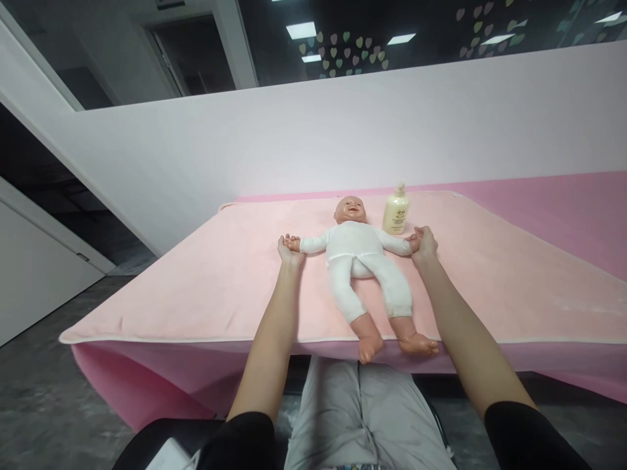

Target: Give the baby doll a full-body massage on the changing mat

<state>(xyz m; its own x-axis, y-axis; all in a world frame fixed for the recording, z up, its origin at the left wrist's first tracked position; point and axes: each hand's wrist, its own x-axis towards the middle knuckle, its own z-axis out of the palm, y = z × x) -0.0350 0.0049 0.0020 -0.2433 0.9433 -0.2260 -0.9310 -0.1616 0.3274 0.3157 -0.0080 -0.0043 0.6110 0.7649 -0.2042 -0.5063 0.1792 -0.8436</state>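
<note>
Pale pink, soft-looking cloth with a white-edged border (pixel 235 281) spreads before us over a deeper pink table cover (pixel 142 375); on it, near the middle, we see a baby doll with a white cloth body and bare tan head, hands and feet (pixel 355 241), lying face up, head toward the white wall (pixel 304 140), its legs apart and its feet reaching past the cloth's near edge; our left hand (pixel 290 252) is closed narrowly around the doll's hand on that side, and our right hand (pixel 425 245) likewise holds its other hand, so both of its arms stretch outward; just beyond the right-hand arm we see a pale yellow pump-top bottle with dark print (pixel 396 212), standing upright beside the doll's head.
</note>
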